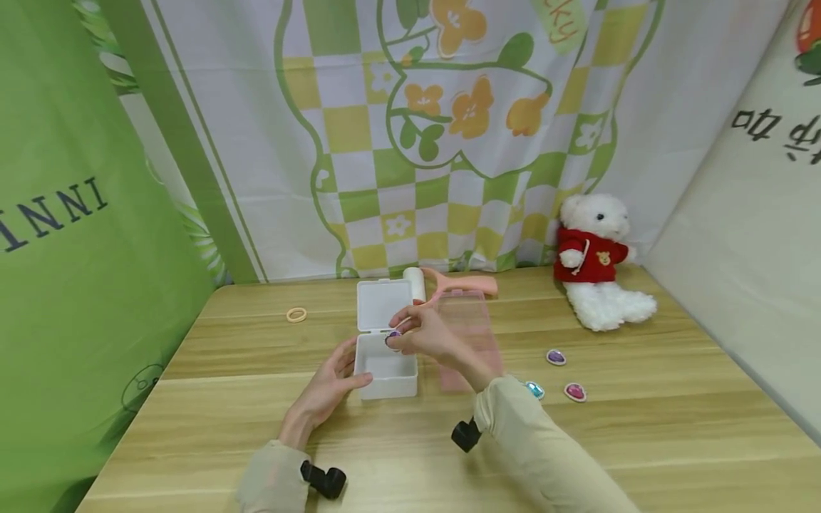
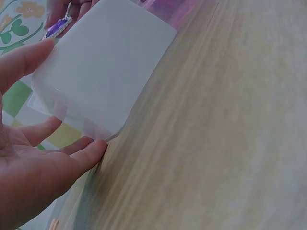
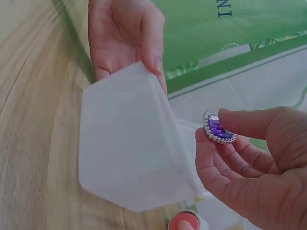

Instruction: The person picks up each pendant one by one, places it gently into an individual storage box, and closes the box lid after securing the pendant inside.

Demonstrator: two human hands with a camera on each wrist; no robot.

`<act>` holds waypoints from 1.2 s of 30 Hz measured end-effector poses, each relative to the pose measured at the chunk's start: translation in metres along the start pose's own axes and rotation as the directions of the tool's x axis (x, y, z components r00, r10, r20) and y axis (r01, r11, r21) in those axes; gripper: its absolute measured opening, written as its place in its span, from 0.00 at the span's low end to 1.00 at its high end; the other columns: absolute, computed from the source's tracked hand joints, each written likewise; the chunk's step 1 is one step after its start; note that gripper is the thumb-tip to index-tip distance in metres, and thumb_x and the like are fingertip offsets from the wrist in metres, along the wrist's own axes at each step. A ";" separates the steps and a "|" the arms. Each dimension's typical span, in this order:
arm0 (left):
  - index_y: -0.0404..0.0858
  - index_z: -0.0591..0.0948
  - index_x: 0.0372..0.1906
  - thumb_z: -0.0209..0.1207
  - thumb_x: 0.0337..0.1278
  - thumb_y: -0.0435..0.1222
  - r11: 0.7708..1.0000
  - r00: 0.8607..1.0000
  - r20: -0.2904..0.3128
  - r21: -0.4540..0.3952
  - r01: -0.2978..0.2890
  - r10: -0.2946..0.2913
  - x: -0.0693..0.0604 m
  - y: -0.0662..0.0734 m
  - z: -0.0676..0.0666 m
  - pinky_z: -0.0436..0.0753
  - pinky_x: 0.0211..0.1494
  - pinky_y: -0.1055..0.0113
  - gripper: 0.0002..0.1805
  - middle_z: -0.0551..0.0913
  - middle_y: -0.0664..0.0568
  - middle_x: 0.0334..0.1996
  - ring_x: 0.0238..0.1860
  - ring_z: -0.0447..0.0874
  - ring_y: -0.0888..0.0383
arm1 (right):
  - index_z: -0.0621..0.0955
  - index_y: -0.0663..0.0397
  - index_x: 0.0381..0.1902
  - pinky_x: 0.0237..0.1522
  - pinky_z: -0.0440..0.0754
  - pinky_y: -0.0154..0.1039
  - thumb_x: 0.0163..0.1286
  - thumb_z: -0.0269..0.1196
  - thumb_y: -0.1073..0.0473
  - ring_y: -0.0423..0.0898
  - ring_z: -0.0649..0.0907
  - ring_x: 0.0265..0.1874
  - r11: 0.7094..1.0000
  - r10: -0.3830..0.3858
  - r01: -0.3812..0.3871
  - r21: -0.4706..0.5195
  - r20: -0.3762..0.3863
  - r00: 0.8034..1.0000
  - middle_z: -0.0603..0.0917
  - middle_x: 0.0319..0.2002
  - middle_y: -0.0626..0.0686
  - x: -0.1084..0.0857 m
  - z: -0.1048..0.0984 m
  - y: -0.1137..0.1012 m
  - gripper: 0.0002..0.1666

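A white plastic box [image 1: 388, 388] stands on the table with its hinged lid [image 1: 383, 305] laid back. My left hand [image 1: 328, 385] grips the box's left side, thumb at the near edge and fingers along the side and bottom edge. Between thumb and fingers, my right hand [image 1: 428, 336] pinches a purple gem [image 3: 218, 128] with a silvery beaded rim. It hovers over the box, near the hinge. In the left wrist view, the box's outer wall [image 2: 105, 67] fills the space in front of the left hand and partly hides the right hand.
Right of the box lies a translucent pink case [image 1: 471, 328], partly behind the right arm. Behind are a white roller [image 1: 415, 283] and a peach handle [image 1: 471, 285]. Purple [image 1: 556, 357], red [image 1: 575, 392] and blue [image 1: 534, 390] gems, a plush bear [image 1: 593, 263] and a ring [image 1: 296, 315] surround.
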State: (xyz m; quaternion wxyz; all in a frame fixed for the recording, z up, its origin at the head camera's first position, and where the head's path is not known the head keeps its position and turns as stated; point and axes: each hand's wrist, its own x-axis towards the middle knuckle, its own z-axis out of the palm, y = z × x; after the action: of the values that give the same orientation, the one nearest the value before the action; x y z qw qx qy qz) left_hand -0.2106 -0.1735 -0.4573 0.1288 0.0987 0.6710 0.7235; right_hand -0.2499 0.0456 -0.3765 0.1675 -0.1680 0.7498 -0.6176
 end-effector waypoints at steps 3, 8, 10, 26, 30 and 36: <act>0.37 0.52 0.74 0.61 0.56 0.27 1.000 1.000 0.010 0.007 -0.008 0.008 0.000 0.001 0.000 0.68 0.65 0.56 0.44 0.52 0.33 0.72 0.71 0.52 0.39 | 0.76 0.69 0.46 0.37 0.85 0.45 0.58 0.67 0.69 0.44 0.80 0.28 1.000 0.012 -0.011 -0.021 0.039 0.999 0.79 0.34 0.55 0.006 0.009 0.001 0.18; 0.37 0.52 0.74 0.61 0.56 0.27 1.000 1.000 0.007 0.007 -0.012 0.012 -0.001 0.000 0.001 0.62 0.69 0.50 0.43 0.51 0.31 0.72 0.72 0.49 0.38 | 0.80 0.66 0.43 0.35 0.85 0.44 0.58 0.68 0.70 0.44 0.80 0.27 0.997 0.004 0.004 -0.082 0.102 0.995 0.80 0.32 0.53 0.015 0.020 0.004 0.14; 0.38 0.53 0.74 0.62 0.56 0.27 1.000 1.000 -0.001 0.004 -0.011 0.011 -0.001 0.000 0.001 0.59 0.70 0.47 0.43 0.51 0.31 0.72 0.72 0.48 0.37 | 0.81 0.65 0.41 0.35 0.85 0.44 0.57 0.68 0.70 0.43 0.80 0.27 0.994 0.010 0.003 -0.105 0.118 0.993 0.80 0.31 0.53 0.017 0.023 0.004 0.12; 0.40 0.52 0.74 0.63 0.56 0.28 1.000 1.000 0.018 -0.016 0.003 -0.003 0.000 -0.001 -0.001 0.57 0.70 0.46 0.45 0.48 0.34 0.73 0.72 0.48 0.39 | 0.79 0.66 0.36 0.24 0.84 0.39 0.52 0.68 0.76 0.45 0.79 0.18 0.894 0.166 -0.079 -0.441 0.161 0.973 0.79 0.21 0.52 0.031 0.037 0.005 0.13; 0.40 0.51 0.74 0.63 0.55 0.28 1.000 1.000 0.009 -0.020 0.006 -0.006 0.000 -0.001 -0.001 0.58 0.70 0.46 0.45 0.49 0.34 0.73 0.72 0.49 0.39 | 0.79 0.65 0.35 0.24 0.84 0.40 0.52 0.67 0.75 0.46 0.79 0.18 0.857 0.176 -0.071 -0.511 0.162 0.971 0.77 0.19 0.50 0.033 0.041 0.006 0.12; 0.37 0.51 0.74 0.63 0.55 0.28 1.000 1.000 0.010 -0.006 -0.009 0.009 0.001 -0.002 -0.002 0.62 0.69 0.49 0.45 0.50 0.32 0.72 0.71 0.52 0.38 | 0.81 0.62 0.31 0.18 0.75 0.32 0.49 0.64 0.76 0.43 0.75 0.16 0.809 0.206 -0.062 -0.585 0.182 0.961 0.75 0.16 0.49 0.035 0.044 0.005 0.11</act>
State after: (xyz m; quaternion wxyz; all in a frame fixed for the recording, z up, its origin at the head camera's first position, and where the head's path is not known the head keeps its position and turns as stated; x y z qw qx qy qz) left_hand -0.2118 -0.1749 -0.4591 0.1290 0.1049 0.6679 0.7254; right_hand -0.2612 -0.0082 -0.3908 0.2409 -0.2292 0.8853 -0.3251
